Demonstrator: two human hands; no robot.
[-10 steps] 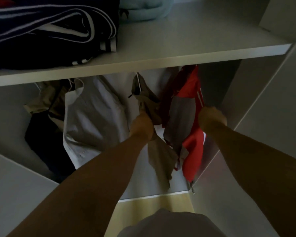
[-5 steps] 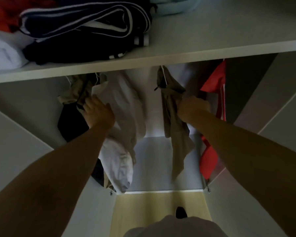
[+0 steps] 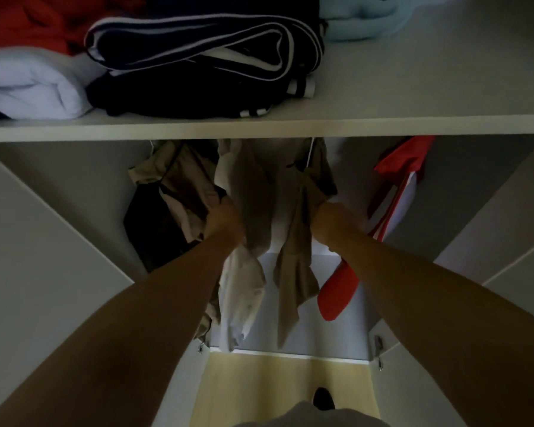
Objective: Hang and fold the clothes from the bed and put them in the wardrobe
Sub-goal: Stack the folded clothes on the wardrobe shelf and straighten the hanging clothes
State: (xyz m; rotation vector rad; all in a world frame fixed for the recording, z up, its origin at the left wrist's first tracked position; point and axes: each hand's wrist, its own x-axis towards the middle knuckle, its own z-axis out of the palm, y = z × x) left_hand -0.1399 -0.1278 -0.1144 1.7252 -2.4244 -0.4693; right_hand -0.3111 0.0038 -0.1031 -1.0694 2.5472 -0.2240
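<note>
Inside the dim wardrobe, clothes hang under a shelf (image 3: 413, 126). My left hand (image 3: 224, 221) is pushed in between a khaki garment (image 3: 182, 180) and a white shirt (image 3: 244, 291); its fingers are buried in the cloth. A tan garment (image 3: 296, 272) hangs on a thin hanger in the middle, and my right hand (image 3: 333, 220) grips its right edge with curled fingers. A dark garment (image 3: 148, 229) hangs furthest left. To the right of my right arm hangs a red jacket (image 3: 339, 294).
On the shelf lie folded clothes: a dark striped pile (image 3: 204, 57), a white one (image 3: 34, 84), a red one (image 3: 28, 23) and a light blue one (image 3: 361, 16). Open wardrobe doors flank me on the left (image 3: 43, 241) and right (image 3: 490, 257). Yellow floor (image 3: 275, 386) shows below.
My left hand went from the tan garment to the white shirt, then in beside the khaki one. My right hand left the red jacket and took the tan garment. The white shirt swung right.
</note>
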